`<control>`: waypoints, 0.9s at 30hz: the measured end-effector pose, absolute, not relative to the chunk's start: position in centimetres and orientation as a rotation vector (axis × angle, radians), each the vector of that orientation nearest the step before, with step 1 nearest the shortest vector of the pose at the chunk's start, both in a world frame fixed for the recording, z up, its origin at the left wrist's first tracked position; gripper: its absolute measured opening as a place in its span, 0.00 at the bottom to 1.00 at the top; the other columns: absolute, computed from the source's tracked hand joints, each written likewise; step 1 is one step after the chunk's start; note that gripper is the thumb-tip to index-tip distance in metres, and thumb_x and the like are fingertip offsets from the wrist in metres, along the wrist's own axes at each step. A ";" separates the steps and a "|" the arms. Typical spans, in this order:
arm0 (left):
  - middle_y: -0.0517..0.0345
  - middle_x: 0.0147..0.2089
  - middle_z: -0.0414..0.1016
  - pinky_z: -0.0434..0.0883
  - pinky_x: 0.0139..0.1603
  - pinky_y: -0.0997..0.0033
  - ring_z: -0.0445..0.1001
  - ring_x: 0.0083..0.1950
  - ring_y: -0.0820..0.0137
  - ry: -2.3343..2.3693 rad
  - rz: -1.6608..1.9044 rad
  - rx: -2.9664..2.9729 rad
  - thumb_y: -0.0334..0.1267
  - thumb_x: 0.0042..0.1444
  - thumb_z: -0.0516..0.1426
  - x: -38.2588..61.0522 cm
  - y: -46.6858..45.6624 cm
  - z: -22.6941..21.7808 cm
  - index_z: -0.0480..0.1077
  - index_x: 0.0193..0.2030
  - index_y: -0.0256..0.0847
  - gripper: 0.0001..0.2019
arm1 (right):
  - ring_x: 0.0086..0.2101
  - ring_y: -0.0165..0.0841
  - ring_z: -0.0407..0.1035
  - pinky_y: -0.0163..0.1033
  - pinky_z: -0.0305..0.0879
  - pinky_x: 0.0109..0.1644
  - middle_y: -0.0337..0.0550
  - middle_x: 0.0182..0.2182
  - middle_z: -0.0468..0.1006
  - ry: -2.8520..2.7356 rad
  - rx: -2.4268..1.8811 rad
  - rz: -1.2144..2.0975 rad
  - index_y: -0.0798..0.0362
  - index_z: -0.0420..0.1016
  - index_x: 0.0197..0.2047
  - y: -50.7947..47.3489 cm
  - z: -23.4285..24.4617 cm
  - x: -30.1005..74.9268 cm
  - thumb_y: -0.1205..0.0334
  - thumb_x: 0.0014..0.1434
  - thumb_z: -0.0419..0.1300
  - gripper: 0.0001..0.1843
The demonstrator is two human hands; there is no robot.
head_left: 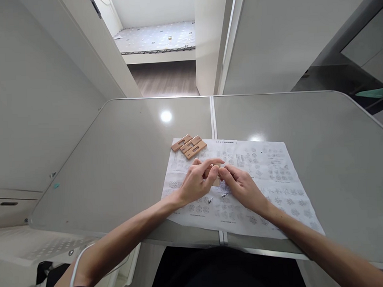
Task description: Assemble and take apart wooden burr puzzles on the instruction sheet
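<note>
My left hand (198, 181) and my right hand (242, 188) meet over a printed sheet, both with fingers closed round small pale wooden blocks (216, 182). The left index finger stretches over the top of the blocks, while the left thumb presses the near side. On the right side, my right thumb and fingertips pinch in close. Most of the blocks are hidden by the fingers, so I cannot tell how they fit together. Just beyond my left hand lie several flat brown wooden pieces with slots (195, 149), partly overlapping.
The creased paper sheet (296, 219) carries rows of line diagrams. Two small grey-white bits (210, 200) lie on it near my hands. Underneath is a glossy grey folding table (132, 163) with a centre seam. A bed (155, 37) shows through the doorway beyond.
</note>
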State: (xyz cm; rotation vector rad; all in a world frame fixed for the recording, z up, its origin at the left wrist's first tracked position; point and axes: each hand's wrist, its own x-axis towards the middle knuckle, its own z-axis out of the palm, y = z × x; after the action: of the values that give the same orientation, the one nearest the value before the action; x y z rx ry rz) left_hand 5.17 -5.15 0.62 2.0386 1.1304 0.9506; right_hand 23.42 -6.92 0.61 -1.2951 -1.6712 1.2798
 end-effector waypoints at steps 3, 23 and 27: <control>0.66 0.23 0.73 0.68 0.49 0.63 0.69 0.26 0.71 1.120 0.914 2.016 0.50 0.76 0.43 4.8 -4.9 0.9 0.73 0.57 0.41 0.22 | 0.27 0.32 0.58 0.38 0.56 0.29 0.37 0.26 0.64 -1.590 -1.239 1.423 0.50 0.64 0.32 -6.6 0.8 23.6 0.35 0.72 0.50 0.28; 0.61 0.32 0.70 0.69 0.33 0.68 0.68 0.30 0.70 0.859 0.895 1.984 0.45 0.62 0.56 3.8 -4.2 -0.1 0.63 0.51 0.42 0.14 | 0.25 0.30 0.39 0.39 0.44 0.29 0.31 0.26 0.46 -1.069 -0.686 2.198 0.50 0.66 0.37 -6.7 1.4 23.7 0.40 0.72 0.55 0.22; 0.58 0.39 0.72 0.70 0.33 0.68 0.66 0.29 0.73 0.840 0.930 2.002 0.40 0.59 0.54 3.9 -4.2 -0.4 0.65 0.47 0.42 0.11 | 0.26 0.31 0.41 0.40 0.45 0.30 0.33 0.27 0.47 -1.057 -0.686 2.159 0.49 0.63 0.34 -7.3 1.2 23.2 0.41 0.73 0.54 0.22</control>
State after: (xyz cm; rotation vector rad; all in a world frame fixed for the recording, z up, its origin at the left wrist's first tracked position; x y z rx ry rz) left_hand 3.87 -4.20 -0.42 2.0024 0.8401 0.9300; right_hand 23.20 -7.30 1.25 -0.6862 -1.0569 2.1592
